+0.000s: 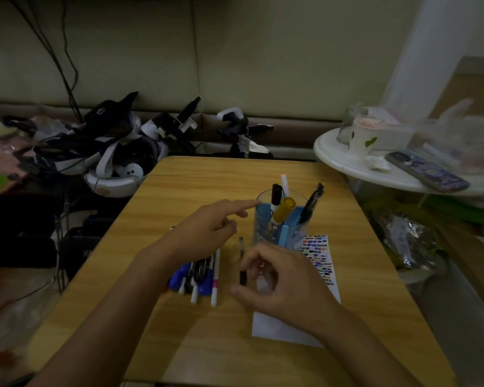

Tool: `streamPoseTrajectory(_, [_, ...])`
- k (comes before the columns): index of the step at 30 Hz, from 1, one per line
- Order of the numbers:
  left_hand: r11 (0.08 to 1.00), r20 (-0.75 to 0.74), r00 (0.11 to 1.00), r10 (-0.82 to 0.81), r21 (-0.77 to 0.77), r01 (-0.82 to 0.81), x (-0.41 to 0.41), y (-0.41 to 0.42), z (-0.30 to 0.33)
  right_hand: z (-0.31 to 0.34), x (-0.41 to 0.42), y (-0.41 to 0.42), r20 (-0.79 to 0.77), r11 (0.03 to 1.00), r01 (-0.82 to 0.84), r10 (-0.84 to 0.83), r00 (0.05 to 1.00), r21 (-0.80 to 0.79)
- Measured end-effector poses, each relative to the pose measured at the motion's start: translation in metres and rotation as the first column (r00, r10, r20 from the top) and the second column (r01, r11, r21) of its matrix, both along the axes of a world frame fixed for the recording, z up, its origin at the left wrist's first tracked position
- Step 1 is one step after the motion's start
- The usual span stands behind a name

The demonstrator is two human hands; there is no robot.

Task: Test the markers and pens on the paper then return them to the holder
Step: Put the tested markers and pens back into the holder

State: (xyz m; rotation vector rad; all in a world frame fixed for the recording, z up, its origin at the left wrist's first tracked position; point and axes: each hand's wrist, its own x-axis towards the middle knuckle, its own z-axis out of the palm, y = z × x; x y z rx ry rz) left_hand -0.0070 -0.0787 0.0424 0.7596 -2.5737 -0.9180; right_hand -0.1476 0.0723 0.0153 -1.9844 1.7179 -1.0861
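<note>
Fingers of the right hand (274,283) are curled round a black pen (242,263), which is held over the wooden table (196,344) just left of the paper (285,325). On the left hand (207,233) the forefinger is stretched toward the rim of the clear holder (263,227) — the other fingers are loosely bent and nothing is gripped. A bundle of pens (199,277) is seen lying beneath that hand. Several markers (284,209) are stood in the holder — colour swatches are seen on the paper's far end.

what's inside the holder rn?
In the clear holder: black-capped marker, yellow-capped marker, black pen, white pen. Lower ends blurred behind the printed wall.
</note>
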Motion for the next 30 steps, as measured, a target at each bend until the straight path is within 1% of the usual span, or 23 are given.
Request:
streamPoseTrajectory(1, [1.0,0.002,1.0,0.002,0.001,-0.002,0.0,0.0,0.0,0.001,-0.002,0.001,0.012,1.0,0.01,-0.01,1.0,-0.016])
streamPoseTrajectory(2, [1.0,0.005,1.0,0.002,0.003,-0.002,-0.001,0.0,-0.001,0.001,-0.004,0.002,-0.01,0.999,0.029,-0.03,1.0,-0.036])
streamPoseTrajectory(4, [1.0,0.013,1.0,0.0,0.008,-0.001,-0.002,0.0,-0.001,-0.003,-0.006,0.002,-0.159,0.997,0.061,-0.068,0.985,-0.05])
streamPoseTrajectory(5, [1.0,0.016,1.0,0.001,0.009,-0.002,-0.003,-0.001,-0.001,-0.006,-0.005,0.002,-0.245,0.998,0.063,-0.067,0.967,-0.028])
streamPoseTrajectory(7, [1.0,0.024,1.0,0.009,0.012,-0.01,-0.004,-0.001,-0.001,-0.015,-0.002,0.001,-0.372,0.999,0.034,-0.019,0.928,0.033])
streamPoseTrajectory(8, [1.0,0.024,1.0,0.014,0.014,-0.014,-0.004,-0.001,-0.001,-0.019,0.0,0.001,-0.399,0.997,0.006,0.023,0.917,0.072])
streamPoseTrajectory(11, [1.0,0.024,1.0,0.019,0.01,-0.019,-0.004,0.0,-0.001,-0.022,0.01,0.001,-0.395,0.977,-0.093,0.164,0.904,0.192])
streamPoseTrajectory(15, [1.0,0.033,0.999,0.018,0.005,-0.019,-0.004,0.0,-0.001,-0.018,0.016,0.002,-0.337,0.95,-0.18,0.262,0.904,0.256])
streamPoseTrajectory(19, [1.0,0.033,0.999,0.016,0.009,-0.016,-0.003,0.0,-0.002,-0.017,0.015,0.001,-0.326,0.94,-0.192,0.283,0.902,0.283])
streamPoseTrajectory(25, [1.0,0.017,1.0,0.011,0.019,-0.012,-0.001,0.0,-0.002,-0.019,0.016,0.002,-0.347,0.948,-0.167,0.258,0.902,0.271])
streamPoseTrajectory(30, [1.0,0.018,1.0,0.008,0.018,-0.008,-0.002,0.001,-0.002,-0.019,0.017,0.001,-0.352,0.945,-0.2,0.285,0.892,0.258])
